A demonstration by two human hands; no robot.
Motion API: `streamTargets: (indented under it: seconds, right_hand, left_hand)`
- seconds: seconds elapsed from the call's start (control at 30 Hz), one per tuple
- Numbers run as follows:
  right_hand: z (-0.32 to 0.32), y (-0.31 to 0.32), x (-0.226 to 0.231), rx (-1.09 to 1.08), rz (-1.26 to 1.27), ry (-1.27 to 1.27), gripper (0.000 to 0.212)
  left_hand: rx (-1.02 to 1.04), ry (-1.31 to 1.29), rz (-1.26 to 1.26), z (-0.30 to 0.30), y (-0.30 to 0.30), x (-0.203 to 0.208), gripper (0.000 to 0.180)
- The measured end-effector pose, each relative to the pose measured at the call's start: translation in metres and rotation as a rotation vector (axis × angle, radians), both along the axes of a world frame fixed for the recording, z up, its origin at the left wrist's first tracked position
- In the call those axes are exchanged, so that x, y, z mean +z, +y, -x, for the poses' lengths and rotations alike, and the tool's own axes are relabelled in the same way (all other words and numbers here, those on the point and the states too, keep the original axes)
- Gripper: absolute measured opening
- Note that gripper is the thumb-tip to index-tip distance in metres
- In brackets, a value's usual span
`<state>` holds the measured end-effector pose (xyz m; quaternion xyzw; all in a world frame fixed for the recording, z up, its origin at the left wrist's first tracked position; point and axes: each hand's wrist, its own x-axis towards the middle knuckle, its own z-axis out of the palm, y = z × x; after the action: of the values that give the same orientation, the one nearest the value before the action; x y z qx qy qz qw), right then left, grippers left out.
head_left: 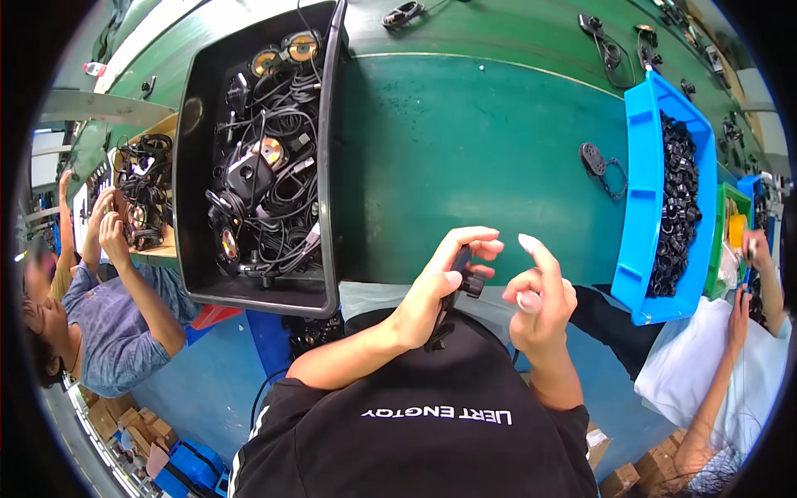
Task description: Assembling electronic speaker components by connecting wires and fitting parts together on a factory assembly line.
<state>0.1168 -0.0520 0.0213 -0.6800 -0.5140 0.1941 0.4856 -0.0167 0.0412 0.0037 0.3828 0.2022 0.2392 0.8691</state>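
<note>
In front of my chest, my left hand point(432, 290) is closed around a small black plastic part point(448, 309), gripped between thumb and fingers. It looks like a bracket or a small device body; its exact kind is unclear. My right hand point(544, 303) is just to the right, apart from the part. Its fingers are bent but spread, the index finger points up, and nothing shows in it. To the left stands a large black bin point(332, 183) with black cabled devices point(251, 173), some with round gold-coloured discs.
A blue tray point(643, 207) of small black clips point(679, 199) stands right on the green table point(465, 149). Near it lies a black cabled piece point(593, 159). Co-workers sit at left point(120, 324) and right point(706, 349). More cabled devices point(608, 51) lie along the far side.
</note>
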Motion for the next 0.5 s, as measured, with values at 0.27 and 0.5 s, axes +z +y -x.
streamTargets:
  seconds: [0.27, 0.5]
  right_hand:
    - [-0.013, -0.002, -0.02, 0.097, -0.216, -0.006, 0.039]
    - [-0.007, 0.031, -0.005, -0.057, -0.252, -0.022, 0.044]
  left_hand:
    - [-0.056, 0.131, -0.059, 0.006, 0.019, 0.03, 0.053]
    - [-0.113, 0.315, 0.1, -0.028, 0.046, 0.032, 0.036]
